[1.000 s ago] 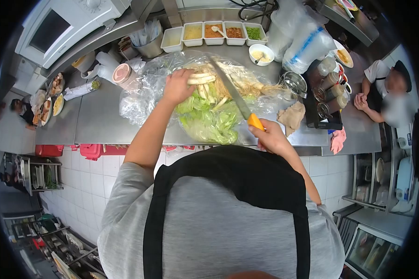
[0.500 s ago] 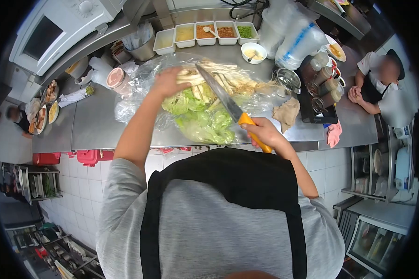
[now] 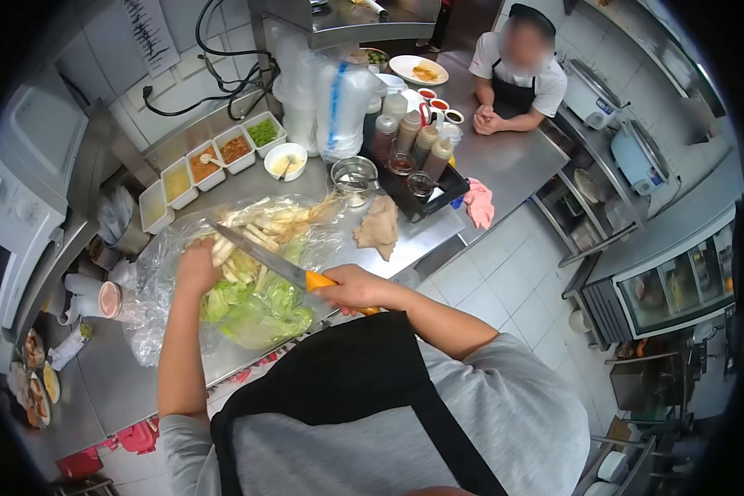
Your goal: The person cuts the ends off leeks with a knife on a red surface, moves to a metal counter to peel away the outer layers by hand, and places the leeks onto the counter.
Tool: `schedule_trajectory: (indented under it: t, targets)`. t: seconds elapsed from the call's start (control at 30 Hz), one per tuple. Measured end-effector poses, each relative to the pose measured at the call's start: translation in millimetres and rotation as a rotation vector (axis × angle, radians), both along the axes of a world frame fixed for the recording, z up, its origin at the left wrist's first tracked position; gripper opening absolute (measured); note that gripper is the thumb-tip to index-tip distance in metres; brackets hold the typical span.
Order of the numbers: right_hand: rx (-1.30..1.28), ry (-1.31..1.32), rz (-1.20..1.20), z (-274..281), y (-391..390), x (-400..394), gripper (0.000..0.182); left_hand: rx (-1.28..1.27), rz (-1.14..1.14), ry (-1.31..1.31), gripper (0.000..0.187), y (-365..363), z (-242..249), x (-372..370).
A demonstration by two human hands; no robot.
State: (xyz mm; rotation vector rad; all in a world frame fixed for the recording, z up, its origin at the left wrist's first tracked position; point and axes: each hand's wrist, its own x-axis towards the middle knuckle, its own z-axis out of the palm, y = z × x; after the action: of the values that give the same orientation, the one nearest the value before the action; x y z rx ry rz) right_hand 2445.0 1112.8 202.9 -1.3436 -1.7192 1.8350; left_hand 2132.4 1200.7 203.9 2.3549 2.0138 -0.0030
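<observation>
My right hand [image 3: 354, 288] is wrapped round the orange handle of a large kitchen knife [image 3: 260, 252]. The blade points away to the left and lies over a heap of white-stalked spring onions [image 3: 260, 219] with roots at their right end. At the heap's left end, my left hand [image 3: 197, 266] has its fingers curled against the stalks, just left of the knife tip; its fingertips are partly hidden. Green lettuce leaves [image 3: 264, 314] lie nearer to me. Under the vegetables a clear plastic bag [image 3: 153, 310] is spread on the steel counter [image 3: 112, 388].
Along the back stand several white food tubs [image 3: 155, 207], a white bowl [image 3: 286, 162] and stacked plastic containers [image 3: 339, 107]. A black tray of sauce bottles [image 3: 426, 198], a steel pot [image 3: 354, 178] and a brown cloth [image 3: 378, 227] are to the right. Another person [image 3: 517, 78] leans on the counter beyond.
My view has turned to the right, so the counter appears tilted. My left hand's thumb, earlier spread over the stalks, is now drawn in closer. The knife stays in my right hand.
</observation>
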Motion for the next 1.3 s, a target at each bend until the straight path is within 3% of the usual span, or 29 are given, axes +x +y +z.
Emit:
schedule_trajectory:
  t: [0.17,0.2,0.4,0.5,0.7,0.9,1.0,1.1,1.17,1.23,1.3]
  targets:
    - [0.036,-0.117,-0.075,-22,8,20,0.035,-0.036,0.108,-0.063,0.056,-26,36,17]
    - [0.055,-0.137,-0.091,-21,7,24,0.035,-0.03,0.088,-0.062,0.063,-30,33,13]
    - [0.085,-0.009,0.045,-14,1,3,0.031,0.08,0.216,-0.107,0.052,-50,-12,1]
    - [0.052,-0.026,0.115,-24,5,-4,0.031,0.226,0.169,-0.103,0.045,-62,-18,2]
    - [0.02,-0.085,0.126,-38,16,6,0.032,0.237,0.152,-0.167,0.041,-79,-24,1]
    - [0.046,-0.134,0.139,-27,15,2,0.03,0.24,0.153,-0.054,0.046,-78,-26,1]
    - [0.197,-0.183,0.175,-20,13,2,0.033,0.055,0.271,-0.019,0.051,-63,-45,-10]
    - [0.414,-0.217,0.214,-31,18,7,0.033,0.015,0.281,-0.082,0.05,-57,-42,1]
    - [0.557,-0.251,0.134,-39,18,8,0.043,0.034,0.295,-0.099,0.051,-52,-36,11]
    - [0.387,-0.343,0.083,-3,15,5,0.057,0.112,0.283,-0.114,0.058,-44,-39,14]
    - [0.508,-0.249,0.102,-6,18,8,0.057,0.138,0.26,-0.095,0.053,-39,-39,18]
